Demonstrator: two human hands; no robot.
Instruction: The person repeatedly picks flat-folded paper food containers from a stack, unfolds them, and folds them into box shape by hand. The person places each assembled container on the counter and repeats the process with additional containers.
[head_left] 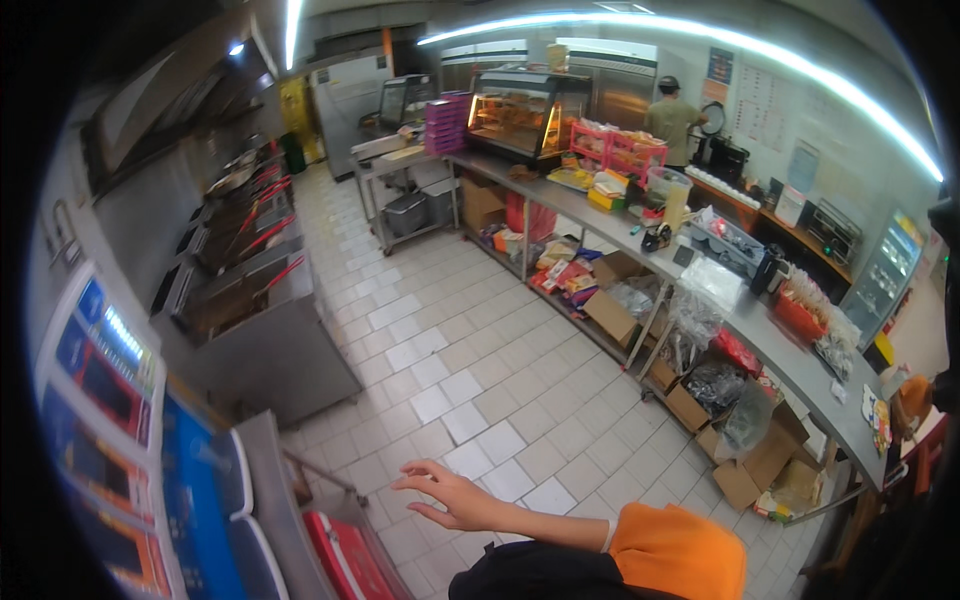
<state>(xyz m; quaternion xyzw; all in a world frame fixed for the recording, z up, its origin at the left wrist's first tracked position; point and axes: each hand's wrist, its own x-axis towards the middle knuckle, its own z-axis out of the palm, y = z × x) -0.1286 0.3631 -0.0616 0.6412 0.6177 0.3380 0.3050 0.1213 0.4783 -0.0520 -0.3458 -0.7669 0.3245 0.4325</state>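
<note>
My right hand [452, 500] reaches leftward across the lower middle of the view, above the tiled floor. Its fingers are loosely spread and slightly bent, and it holds and touches nothing. An orange sleeve [675, 550] covers my upper arm, and black fabric [540, 572] lies beside it at the lower edge. Nearest the hand, on its left, is a red box [345, 556] low beside a metal-sided counter [285, 500]. My left hand does not show.
Fryers with red-handled baskets [270, 230] line the left. A long steel counter [600, 228] runs along the right, with a heated display case [525, 115] and open cardboard boxes [765, 450] beneath. One person [672, 118] stands at the back. A wheeled steel table [405, 170] stands farther off.
</note>
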